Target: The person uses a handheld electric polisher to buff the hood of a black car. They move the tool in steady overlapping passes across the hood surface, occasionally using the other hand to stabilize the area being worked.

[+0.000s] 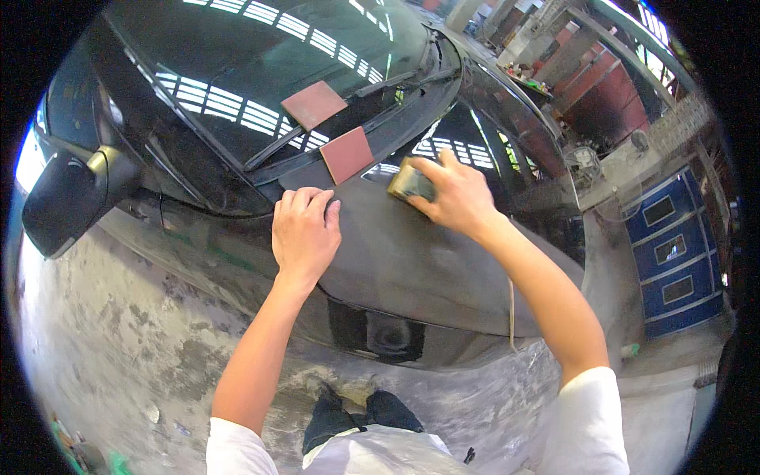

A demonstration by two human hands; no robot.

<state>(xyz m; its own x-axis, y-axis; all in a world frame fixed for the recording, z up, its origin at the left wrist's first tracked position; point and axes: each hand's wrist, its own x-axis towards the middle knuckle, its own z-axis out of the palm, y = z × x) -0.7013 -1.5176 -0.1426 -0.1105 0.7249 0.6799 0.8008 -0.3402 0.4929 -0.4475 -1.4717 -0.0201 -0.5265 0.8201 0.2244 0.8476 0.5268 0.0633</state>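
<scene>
A dark car's hood (419, 265) spreads out in front of me, its near part dull grey and its far part glossy. My right hand (463, 198) grips a yellowish block (402, 179), probably a sanding block, and holds it against the hood. My left hand (305, 233) lies on the hood's near left edge with its fingers resting on the surface, holding nothing. Just beyond it, a reddish square sheet (347, 155) lies by the base of the windshield. A second reddish sheet (314, 104) rests on the windshield glass (237, 63) near the wiper.
On the left, a black side mirror (67, 202) juts out from the car. A thin pale cord (511, 317) hangs over the hood's near edge. At the right stand a blue panelled door (673, 249) and a fan (584, 158). The concrete floor (158, 317) is stained.
</scene>
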